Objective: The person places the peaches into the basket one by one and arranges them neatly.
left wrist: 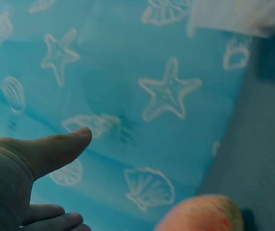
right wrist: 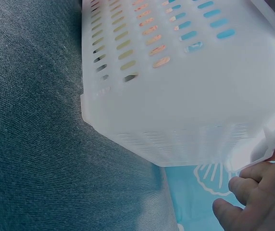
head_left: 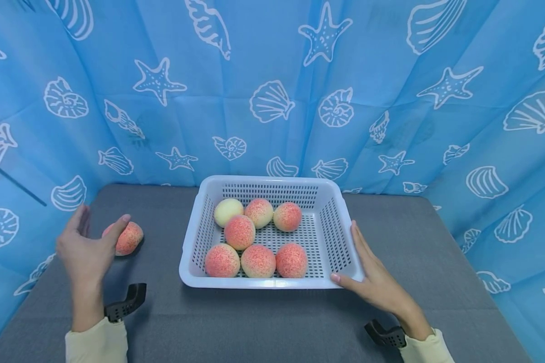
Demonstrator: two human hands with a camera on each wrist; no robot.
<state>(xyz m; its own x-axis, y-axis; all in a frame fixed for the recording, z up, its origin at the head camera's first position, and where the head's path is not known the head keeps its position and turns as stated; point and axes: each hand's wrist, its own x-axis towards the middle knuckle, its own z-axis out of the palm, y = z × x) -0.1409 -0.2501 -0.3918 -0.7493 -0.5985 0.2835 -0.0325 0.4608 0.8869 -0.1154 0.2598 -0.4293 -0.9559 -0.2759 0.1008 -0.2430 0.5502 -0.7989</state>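
At the left of the table, my left hand [head_left: 85, 249] hovers beside a red-speckled peach [head_left: 129, 238]. Its thumb overlaps the peach in the head view, but the left wrist view has the hand [left wrist: 29, 166] spread apart from the peach [left wrist: 202, 214], nothing in its fingers. My right hand [head_left: 379, 282] holds the right front corner of a white plastic basket [head_left: 340, 222], thumb on the rim and fingers along the outer right side. Seen from the right wrist, curled fingers [right wrist: 245, 188] lie at the rim. Several peaches [head_left: 291, 260] sit inside the basket, including a pale yellow one [head_left: 228, 212].
A grey cloth [head_left: 254, 327] covers the table. Blue curtain with white shells and starfish [head_left: 272, 101] hangs behind it and along both sides. Both wrists wear black camera mounts, the left mount [head_left: 124, 302] close to the cloth.
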